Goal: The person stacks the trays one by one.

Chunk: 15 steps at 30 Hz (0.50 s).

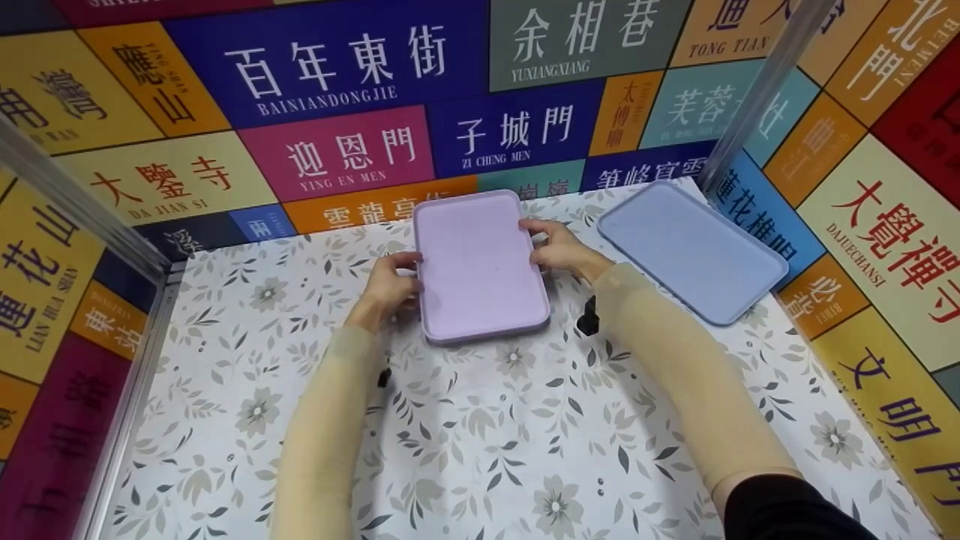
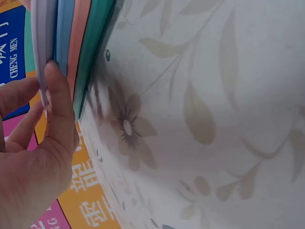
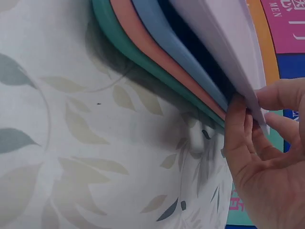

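A lilac rectangular tray [image 1: 480,262] tops a stack at the table's far side. Beneath it the right wrist view shows a blue tray [image 3: 174,47], a coral tray [image 3: 159,62] and a green tray [image 3: 119,47]. My left hand [image 1: 386,289] pinches the lilac tray's left edge between thumb and fingers. On the opposite edge my right hand [image 1: 562,251] pinches the same tray. A dark gap separates the lilac tray from the blue one in the right wrist view. The lower trays are mostly hidden in the head view.
Another blue tray [image 1: 694,251] lies by itself at the back right, set at an angle close to the side wall. A floral cloth [image 1: 480,442] covers the table. Sign-patterned panels [image 1: 337,154] with metal corner posts [image 1: 761,94] enclose the back and both sides.
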{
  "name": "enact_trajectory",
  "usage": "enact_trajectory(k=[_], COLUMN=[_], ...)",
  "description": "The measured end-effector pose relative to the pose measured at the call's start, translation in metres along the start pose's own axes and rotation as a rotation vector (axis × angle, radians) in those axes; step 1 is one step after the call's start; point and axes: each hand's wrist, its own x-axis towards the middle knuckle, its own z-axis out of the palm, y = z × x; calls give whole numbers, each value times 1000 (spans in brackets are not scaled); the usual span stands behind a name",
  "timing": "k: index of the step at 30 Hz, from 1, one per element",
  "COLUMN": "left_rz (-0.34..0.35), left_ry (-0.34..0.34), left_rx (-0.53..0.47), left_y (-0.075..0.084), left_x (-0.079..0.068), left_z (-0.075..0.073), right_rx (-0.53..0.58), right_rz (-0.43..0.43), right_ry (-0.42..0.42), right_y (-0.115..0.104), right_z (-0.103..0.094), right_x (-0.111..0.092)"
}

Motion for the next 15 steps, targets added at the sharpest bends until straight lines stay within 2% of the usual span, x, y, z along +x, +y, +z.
enact_trajectory(k=[7, 12, 13, 15], left_rz=[12, -10, 12, 7], left_ry=[41, 50, 51, 54], left_rx=[221, 222, 211, 218], left_y=[2, 2, -4, -2], left_x=[6, 9, 16, 15], left_z=[6, 5, 4, 4], right_rx=[-139, -143, -147, -160], right_rz=[-34, -24, -24, -23], right_ry=[39, 54, 56, 60], right_y=[4, 6, 6, 5], right_z=[1, 2, 2, 2], right_x=[1, 3, 2, 2])
